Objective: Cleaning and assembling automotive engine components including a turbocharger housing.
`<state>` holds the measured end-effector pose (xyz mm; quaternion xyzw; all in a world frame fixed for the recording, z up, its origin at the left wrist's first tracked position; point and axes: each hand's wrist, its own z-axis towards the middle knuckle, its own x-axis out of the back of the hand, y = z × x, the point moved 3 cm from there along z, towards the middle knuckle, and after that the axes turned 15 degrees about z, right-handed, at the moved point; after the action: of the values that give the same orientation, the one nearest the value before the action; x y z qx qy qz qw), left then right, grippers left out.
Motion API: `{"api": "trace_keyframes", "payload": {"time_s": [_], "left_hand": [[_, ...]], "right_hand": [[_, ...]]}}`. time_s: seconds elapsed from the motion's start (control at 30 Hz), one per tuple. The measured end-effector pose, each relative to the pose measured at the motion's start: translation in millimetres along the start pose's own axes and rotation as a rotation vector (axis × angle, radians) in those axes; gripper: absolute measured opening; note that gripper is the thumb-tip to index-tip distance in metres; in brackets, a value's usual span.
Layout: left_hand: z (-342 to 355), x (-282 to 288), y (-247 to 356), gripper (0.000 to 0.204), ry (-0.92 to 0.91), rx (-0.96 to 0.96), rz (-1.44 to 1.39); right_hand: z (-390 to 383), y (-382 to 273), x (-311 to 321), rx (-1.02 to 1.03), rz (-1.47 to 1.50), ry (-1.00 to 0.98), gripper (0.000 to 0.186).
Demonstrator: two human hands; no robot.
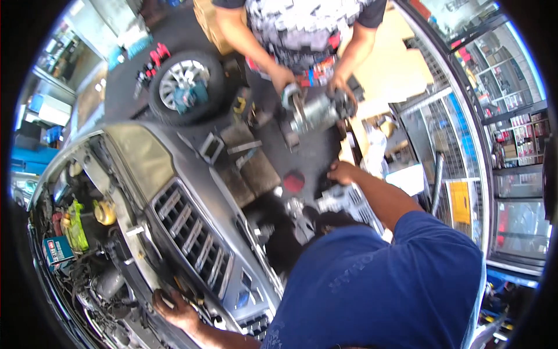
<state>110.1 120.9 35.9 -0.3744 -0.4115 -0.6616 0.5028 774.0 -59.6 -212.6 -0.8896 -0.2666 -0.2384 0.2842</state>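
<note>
My left hand (175,309) lies on the front edge of a silver car's open engine bay (104,285), beside the chrome grille (195,235). Its thumb and fingers are apart, and I see nothing held in them. Held out to the right, my right hand (344,173) has its fingers curled together, with no object visible in it. Across from me a person in a patterned shirt (308,26) grips a silver cylindrical metal part (317,114), which looks like a motor, with both hands. It is slightly blurred and clear of my hands.
A wheel with a tyre (200,104) lies on the floor at the far left, a teal tool on it. Cardboard (401,75) and a wire-mesh cage (459,151) stand on the right. Inside the engine bay are a teal box (58,251) and a yellow-green cloth (76,227).
</note>
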Motion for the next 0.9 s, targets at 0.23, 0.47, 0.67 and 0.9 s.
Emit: {"api": "trace_keyframes", "payload": {"time_s": [0.23, 0.47, 0.67, 0.9], "left_hand": [[69.6, 22.0, 13.8, 0.047, 0.28, -0.007, -0.146], [99.6, 73.0, 133.1, 0.042, 0.517, -0.087, -0.551], [0.8, -30.0, 262.3, 0.027, 0.122, -0.179, -0.634], [-25.8, -155.0, 390.7, 0.039, -0.277, -0.31, -0.62]], "right_hand": [[26.2, -12.5, 27.7, 0.211, 0.051, 0.062, 0.06], [165.8, 39.2, -19.9, 0.406, -0.204, -0.231, 0.057], [135.0, 71.2, -42.5, 0.555, -0.079, -0.015, 0.063], [97.9, 148.2, 30.9, 0.434, 0.806, 0.255, 0.065]]}}
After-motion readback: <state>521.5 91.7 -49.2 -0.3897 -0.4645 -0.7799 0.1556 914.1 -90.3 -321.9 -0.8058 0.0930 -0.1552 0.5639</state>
